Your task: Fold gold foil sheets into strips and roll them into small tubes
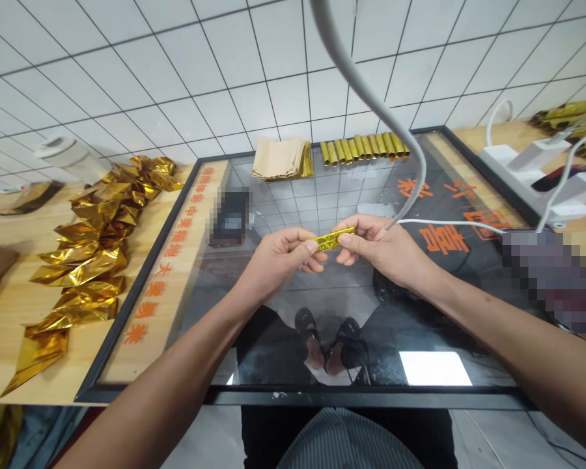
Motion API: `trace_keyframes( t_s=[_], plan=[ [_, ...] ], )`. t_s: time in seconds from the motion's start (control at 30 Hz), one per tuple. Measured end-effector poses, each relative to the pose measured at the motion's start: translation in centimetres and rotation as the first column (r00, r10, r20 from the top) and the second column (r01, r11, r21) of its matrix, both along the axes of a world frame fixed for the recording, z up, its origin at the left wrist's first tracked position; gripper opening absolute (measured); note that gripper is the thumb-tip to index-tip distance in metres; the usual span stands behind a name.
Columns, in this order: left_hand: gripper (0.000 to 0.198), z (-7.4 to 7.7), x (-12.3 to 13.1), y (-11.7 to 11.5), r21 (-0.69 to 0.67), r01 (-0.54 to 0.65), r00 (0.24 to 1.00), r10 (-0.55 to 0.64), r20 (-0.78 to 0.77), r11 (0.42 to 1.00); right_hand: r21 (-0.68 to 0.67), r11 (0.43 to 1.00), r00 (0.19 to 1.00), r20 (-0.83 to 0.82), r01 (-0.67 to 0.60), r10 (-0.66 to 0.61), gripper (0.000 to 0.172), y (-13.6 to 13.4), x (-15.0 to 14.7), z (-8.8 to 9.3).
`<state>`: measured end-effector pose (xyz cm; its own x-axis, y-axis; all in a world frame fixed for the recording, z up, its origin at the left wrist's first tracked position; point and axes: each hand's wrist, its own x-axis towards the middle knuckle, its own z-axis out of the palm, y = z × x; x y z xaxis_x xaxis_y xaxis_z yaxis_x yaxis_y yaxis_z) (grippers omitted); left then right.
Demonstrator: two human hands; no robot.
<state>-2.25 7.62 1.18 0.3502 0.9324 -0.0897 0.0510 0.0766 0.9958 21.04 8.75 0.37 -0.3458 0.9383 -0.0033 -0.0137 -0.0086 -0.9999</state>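
A narrow folded strip of gold foil (333, 239) is held above the glass table top (322, 299), between both hands. My left hand (283, 255) pinches its left end with thumb and fingers closed. My right hand (381, 246) pinches the right end in the same way. A row of several rolled gold foil pieces (364, 147) lies at the far edge of the glass. Beside the row sits a stack of brown paper sheets (279, 158).
A heap of crumpled gold foil sheets (97, 241) covers the wooden surface at left. A grey cable (371, 98) hangs down from above to my right hand. White power strips and plugs (532, 163) sit at right. A dark phone (229, 217) lies on the glass.
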Motion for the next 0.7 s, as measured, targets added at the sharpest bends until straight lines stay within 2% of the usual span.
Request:
trace_keyframes(
  t_s=[0.13,0.27,0.37,0.5,0.7],
  plan=[
    [0.036,-0.1,-0.3,0.2,-0.012,0.112,0.993,-0.112,-0.032,0.994,0.084,0.996,1.0,-0.005,0.016,-0.016,0.031,0.3,-0.2,-0.3],
    [0.036,-0.8,0.0,0.2,0.046,0.135,0.991,-0.135,-0.007,0.99,0.075,0.994,0.99,-0.123,0.078,-0.069,0.052,0.3,-0.8,-0.5],
    [0.035,-1.3,0.4,0.0,0.169,0.124,0.992,-0.126,0.0,0.978,0.058,0.996,0.983,-0.171,0.072,-0.061,0.06,0.0,-1.3,-0.4],
    [0.026,-1.1,0.8,-0.3,0.319,0.088,0.986,-0.037,-0.161,0.944,0.13,0.986,0.992,-0.093,0.099,-0.087,0.047,-0.5,-1.6,-0.1],
    [0.018,-0.6,1.0,-0.7,0.385,0.068,0.966,0.035,-0.256,0.92,0.148,0.986,0.997,-0.014,0.08,-0.079,0.033,-1.1,-1.6,0.3]
  ],
)
